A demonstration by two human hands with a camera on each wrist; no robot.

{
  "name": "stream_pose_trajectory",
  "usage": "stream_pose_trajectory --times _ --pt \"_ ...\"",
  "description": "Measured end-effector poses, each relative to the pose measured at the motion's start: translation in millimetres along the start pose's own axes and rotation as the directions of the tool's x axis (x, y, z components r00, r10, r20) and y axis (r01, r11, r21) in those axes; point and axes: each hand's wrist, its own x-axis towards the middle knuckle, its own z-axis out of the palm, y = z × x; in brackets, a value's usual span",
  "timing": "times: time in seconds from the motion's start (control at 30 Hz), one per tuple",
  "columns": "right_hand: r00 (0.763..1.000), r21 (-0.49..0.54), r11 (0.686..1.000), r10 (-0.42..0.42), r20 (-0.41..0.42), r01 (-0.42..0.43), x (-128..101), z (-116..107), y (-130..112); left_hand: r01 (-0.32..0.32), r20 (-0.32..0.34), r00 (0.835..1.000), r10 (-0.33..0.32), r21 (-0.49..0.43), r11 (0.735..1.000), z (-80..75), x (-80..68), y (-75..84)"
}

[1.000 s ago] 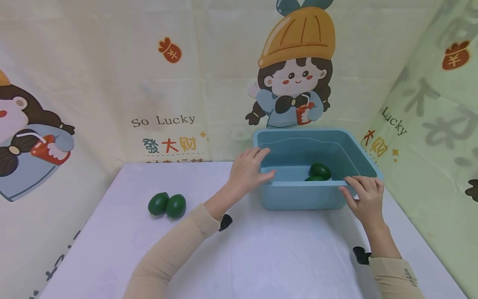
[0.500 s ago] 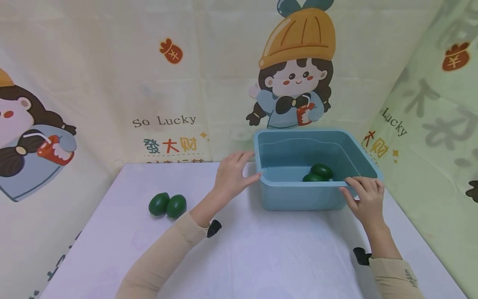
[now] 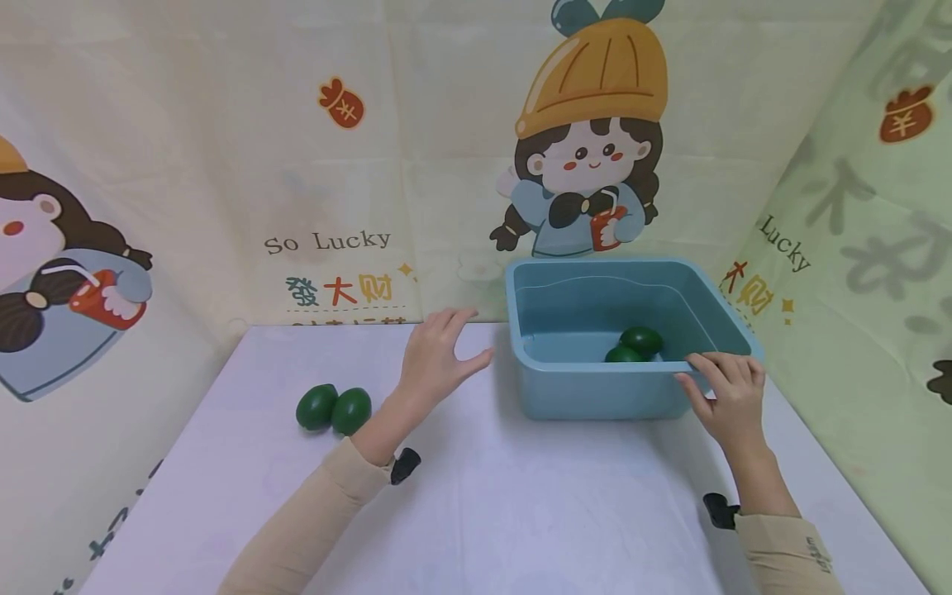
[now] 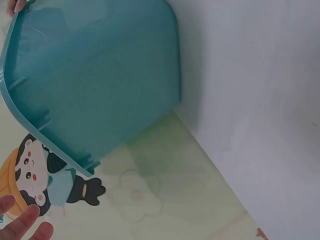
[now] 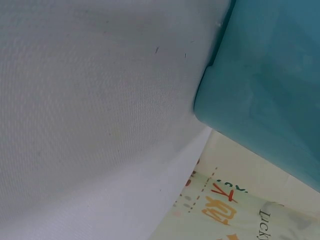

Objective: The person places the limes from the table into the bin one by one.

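Note:
A blue plastic bin [image 3: 595, 392] stands at the back right of the table in the head view. Inside it lie two dark green, avocado-like fruits, one [image 3: 642, 340] further back and another [image 3: 623, 354] partly hidden by the front wall. My right hand [image 3: 729, 395] grips the front right rim, fingers over the edge and thumb outside. Left of the bin, my left hand [image 3: 431, 359] hovers with spread fingers and holds nothing; its fingertips [image 4: 25, 222] show in the left wrist view. Two more such fruits, a left one [image 3: 316, 406] and a right one [image 3: 352, 411], lie side by side near my left forearm.
A white cloth covers the table [image 3: 521, 512]. Printed fabric walls [image 3: 446, 165] close off the back and both sides. The bin's side [image 5: 265, 90] fills the right part of the right wrist view.
My left hand has moved left, away from over the bin's left rim, to the space beside it. The fruits in the bin shifted slightly. My right hand stays on the rim.

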Motion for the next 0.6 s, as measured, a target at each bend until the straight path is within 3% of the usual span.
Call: stream_pose_trajectory --times 0.3,0.6 --pt "1.000 0.002 1.000 -0.005 -0.007 0.005 -0.1 0.4 0.2 0.057 -0.046 0.997 -0.055 0.029 0.998 -6.2 -17.5 -21.9" --pt "1.000 0.001 1.000 -0.009 -0.017 0.009 -0.5 0.8 0.6 0.103 -0.042 0.994 -0.100 0.060 0.993 -12.3 -32.6 -43.2"
